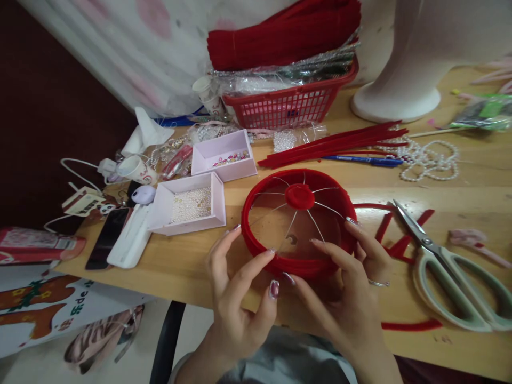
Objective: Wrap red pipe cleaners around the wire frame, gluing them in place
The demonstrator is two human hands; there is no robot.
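Note:
A round red fuzzy frame (256,250), seemingly of pipe cleaners, rests on the table in front of me. Thin bare wires run like spokes from its rim to a red coiled disc (300,197). My left hand (240,298) holds the near left rim lightly with its fingertips, the thumb standing apart below it. At the near right, my right hand (348,293) has the rim between thumb and index finger. Its other fingers lie along the right side, and a ring shows on one. Large pale-green-handled scissors (440,256) lie to the right, over cut red strips (386,226).
Two pale boxes, one with small beads (218,208) and one with gems (248,162), stand left. Behind are red stems (332,144), a blue pen (364,160), pearl strings (432,160), a red basket (288,106) and a white stand (396,101). A phone (107,240) lies far left.

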